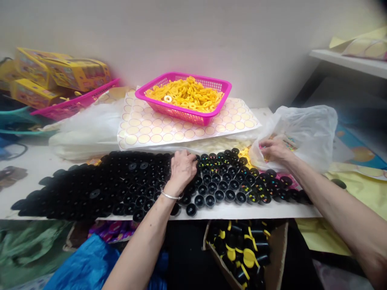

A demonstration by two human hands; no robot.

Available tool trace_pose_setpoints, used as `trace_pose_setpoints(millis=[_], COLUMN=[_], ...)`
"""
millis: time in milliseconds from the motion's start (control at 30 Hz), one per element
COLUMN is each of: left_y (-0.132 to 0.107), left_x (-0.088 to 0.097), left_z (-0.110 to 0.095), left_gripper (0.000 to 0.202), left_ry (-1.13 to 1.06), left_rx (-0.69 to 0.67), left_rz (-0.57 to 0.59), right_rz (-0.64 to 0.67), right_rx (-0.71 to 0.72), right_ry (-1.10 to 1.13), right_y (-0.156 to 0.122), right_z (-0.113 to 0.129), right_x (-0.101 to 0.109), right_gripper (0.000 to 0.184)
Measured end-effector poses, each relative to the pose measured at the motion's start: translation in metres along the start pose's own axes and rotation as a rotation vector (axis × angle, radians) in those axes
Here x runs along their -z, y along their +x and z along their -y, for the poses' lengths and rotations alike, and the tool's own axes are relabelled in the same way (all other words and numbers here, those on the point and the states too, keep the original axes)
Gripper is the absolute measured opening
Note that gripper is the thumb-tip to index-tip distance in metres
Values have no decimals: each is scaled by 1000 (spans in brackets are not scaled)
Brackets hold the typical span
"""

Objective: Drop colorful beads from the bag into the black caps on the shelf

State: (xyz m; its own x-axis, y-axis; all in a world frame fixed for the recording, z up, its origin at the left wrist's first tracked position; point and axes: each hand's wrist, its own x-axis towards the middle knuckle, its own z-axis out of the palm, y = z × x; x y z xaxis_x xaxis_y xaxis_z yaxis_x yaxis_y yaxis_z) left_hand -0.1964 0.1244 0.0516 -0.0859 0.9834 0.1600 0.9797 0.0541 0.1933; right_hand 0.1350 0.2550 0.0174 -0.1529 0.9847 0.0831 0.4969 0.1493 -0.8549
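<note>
Many small round black cups [212,187] stand packed together along the white table. My left hand [183,167] is over the middle of them, its fingers bent down among the cups at the back; what the fingertips hold is hidden. Some cups to its right, such as a cup [245,186] near the front, have small bright coloured bits inside. At the right, my right hand [276,149] is in the mouth of a clear plastic bag [314,133] with small coloured bits [290,141] in it. Its fingers are curled and partly hidden by the bag.
Behind the cups, a pink basket [208,117] of yellow ring-shaped pieces [187,94] rests on sticker sheets [139,125]. Yellow boxes [75,74] are piled at the left. Below the table edge, an open carton [276,253] holds black cylinders with yellow caps. A shelf [350,60] juts out at right.
</note>
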Motion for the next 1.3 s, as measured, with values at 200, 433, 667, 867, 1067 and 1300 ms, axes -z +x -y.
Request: trace_pose_setpoints(millis=[200, 433, 667, 867, 1067, 1300], left_y=[5, 11, 13, 12, 10, 8], left_x=[-13, -10, -13, -7, -7, -10], left_z=[-5, -10, -3, 17, 29, 17], left_gripper=[23, 25, 27, 24, 21, 23], left_ry=[100, 118, 54, -190, -251, -111], left_rx=[-24, -46, -59, 44, 86, -29], left_rz=[73, 79, 56, -16, -41, 6], right_rz=[-124, 168, 546, 561, 532, 206], right_rx=[-15, 106, 575, 742, 787, 296], right_ry=[425, 315, -365, -742, -740, -28], right_y=[-15, -31, -37, -45, -41, -34], right_z=[42, 95, 112, 138, 137, 99], right_x=[-10, -54, -105, -121, -116, -61], right_gripper=[31, 22, 16, 19, 20, 18])
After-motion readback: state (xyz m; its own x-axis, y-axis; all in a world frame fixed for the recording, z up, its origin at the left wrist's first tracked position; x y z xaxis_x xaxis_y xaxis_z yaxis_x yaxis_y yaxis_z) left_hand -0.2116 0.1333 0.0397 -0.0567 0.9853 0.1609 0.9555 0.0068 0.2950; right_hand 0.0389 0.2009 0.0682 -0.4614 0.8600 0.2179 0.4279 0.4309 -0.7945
